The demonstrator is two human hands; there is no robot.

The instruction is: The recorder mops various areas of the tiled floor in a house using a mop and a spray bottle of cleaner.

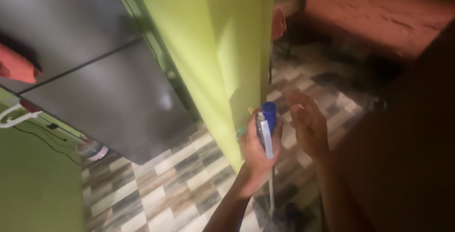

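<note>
Left hand [253, 149] clamped round the blue-capped white spray bottle [265, 127], right hand [308, 125] fingers loosely apart beside it; I'd steady that nozzle squarely toward the lime-green wall corner [227, 70].

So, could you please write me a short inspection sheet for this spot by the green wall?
Surface: patterned tile floor in grey, brown and cream blocks.
Job's things: spray bottle with a blue cap, held against the edge of the green wall.
Clutter: a small round object on the floor under the refrigerator; a red cloth hanging behind the wall.
Hands: left hand wrapped around the bottle; right hand open beside it, holding nothing.
Cables: a thin dark cable on the green surface at the left.
Surroundings: dim room, reddish bed behind.
</note>
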